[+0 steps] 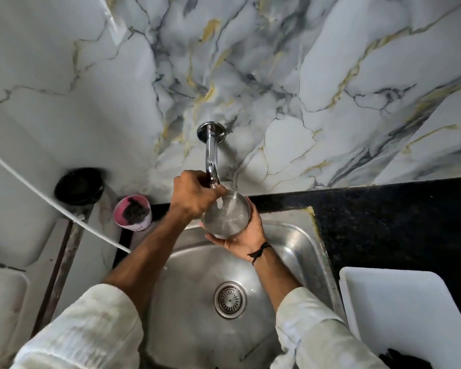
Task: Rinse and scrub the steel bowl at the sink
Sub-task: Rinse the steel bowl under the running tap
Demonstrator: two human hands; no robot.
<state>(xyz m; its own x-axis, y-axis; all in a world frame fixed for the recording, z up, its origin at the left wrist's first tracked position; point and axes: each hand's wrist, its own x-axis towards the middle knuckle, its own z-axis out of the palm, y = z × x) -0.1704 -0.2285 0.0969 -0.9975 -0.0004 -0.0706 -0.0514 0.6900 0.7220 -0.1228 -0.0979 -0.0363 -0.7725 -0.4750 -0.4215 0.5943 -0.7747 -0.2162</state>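
Pale sleeves fill the bottom of my view, both forearms reaching up over the steel sink (298,251), whose drain (230,299) sits bare in the middle of the basin.

Held above the far end of the sink, right under the spout, is the steel bowl (228,218). My right hand (244,235) cups it from below and the near side, fingers wrapped up around its wall and closed firmly on it; a dark thread band circles that wrist. A thin stream falls from the tap (210,155) into the bowl's open mouth, which is tilted slightly toward me.

My left hand (193,194) is up at the end of the tap, fingers curled around the spout just above the bowl's rim. I cannot tell whether it is turning something there or only steadying.

I judge the bowl to be light, rigid and thin-walled, so no risk of it bending, but wet polished steel is slippery. The hold underneath with fingers spread up the side looks right; pinching the rim alone would let it twist as water collects.

On the dark surface to the left stands a pink tub (132,213) with a black scrubber in it, within reach for the scrubbing.
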